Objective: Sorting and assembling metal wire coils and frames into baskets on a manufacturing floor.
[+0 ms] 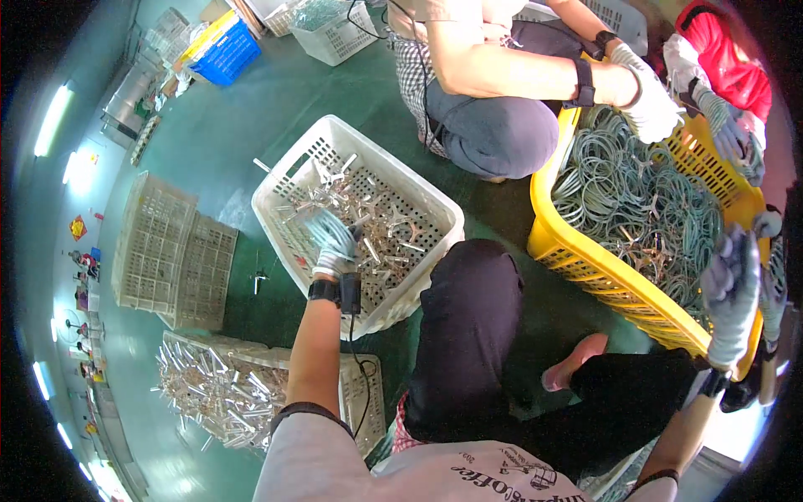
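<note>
My left hand [333,244], in a white and grey work glove, is over a white perforated plastic basket [435,205]. Small shiny metal pieces [381,226], some rod-shaped, lie loosely inside it. Motion smears the fingertips, so I cannot make out whether they hold anything. At the near right side of a yellow basket [602,293] is my gloved right hand [729,289], its fingers stretched out and nothing visible in them. Coils of grey-green cord or tubing [636,184] fill the yellow basket, with several metal pieces [644,251] among them.
Two people work around the yellow basket; one gloved hand [652,105] reaches over its far side. Stacked white crates [171,251] stand at left. A crate of silver metal pieces [222,385] sits beside my left arm. A blue and yellow bin [222,54] is farther back.
</note>
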The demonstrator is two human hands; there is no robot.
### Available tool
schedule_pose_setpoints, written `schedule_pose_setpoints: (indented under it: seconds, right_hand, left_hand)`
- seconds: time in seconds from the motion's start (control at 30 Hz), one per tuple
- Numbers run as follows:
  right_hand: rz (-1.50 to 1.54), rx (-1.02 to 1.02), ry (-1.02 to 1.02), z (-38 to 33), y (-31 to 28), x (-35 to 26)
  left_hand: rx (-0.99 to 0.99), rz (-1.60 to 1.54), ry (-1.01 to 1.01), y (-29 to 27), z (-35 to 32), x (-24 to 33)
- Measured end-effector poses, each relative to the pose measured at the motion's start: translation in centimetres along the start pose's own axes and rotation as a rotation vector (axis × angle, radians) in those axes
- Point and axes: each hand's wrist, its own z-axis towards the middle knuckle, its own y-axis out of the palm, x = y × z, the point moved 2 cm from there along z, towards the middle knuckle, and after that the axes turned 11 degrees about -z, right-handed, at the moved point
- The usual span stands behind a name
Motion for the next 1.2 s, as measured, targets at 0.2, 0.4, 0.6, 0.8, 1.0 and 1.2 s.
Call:
schedule_pose_setpoints:
  seconds: [0.2,0.4,0.6,0.8,1.0,1.2]
  right_hand:
    - [0.08,0.063,0.233,1.4,0.1,4.2]
    - [0.051,0.079,0.225,1.4,-1.8,4.8]
    - [0.019,0.129,0.256,1.0,-0.9,4.8]
    - [0.028,0.081,0.22,0.7,-0.5,4.5]
    - [0.013,0.147,0.227,0.4,1.3,4.0]
    - [-0.253,-0.008,0.112,-1.8,2.9,2.5]
  left_hand:
    - [-0.026,-2.711,-1.019,9.5,4.8,-2.0]
    - [-0.106,-2.36,-1.113,14.5,5.9,-1.1]
    - [-0.584,-0.758,-0.309,12.4,6.0,-1.5]
    - [-0.453,-1.278,-0.47,4.4,3.6,-6.0]
    - [-0.089,-2.453,-0.43,-0.8,0.5,-11.8]
    - [0.035,-2.293,-0.237,-21.6,-5.6,-7.4]
